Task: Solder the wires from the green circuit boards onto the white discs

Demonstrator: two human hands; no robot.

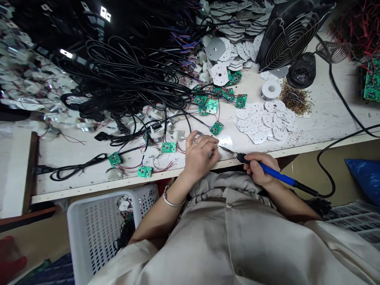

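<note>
My right hand is closed around a blue-handled soldering iron. The iron's tip points left and comes close to the fingertips of my left hand. Those left fingers are curled and pressed together at the table's front edge; what they pinch is hidden behind them. Under the iron's tip lies a pale flat plate. Left of my left hand are a green circuit board with wires and another green board at the table edge. A further green board sits just beyond my fingers.
A solder spool, white perforated plates and a black fan stand at the right. Tangled black cables heap over the back left. The iron's cord loops off the right edge. Below the table is a white basket.
</note>
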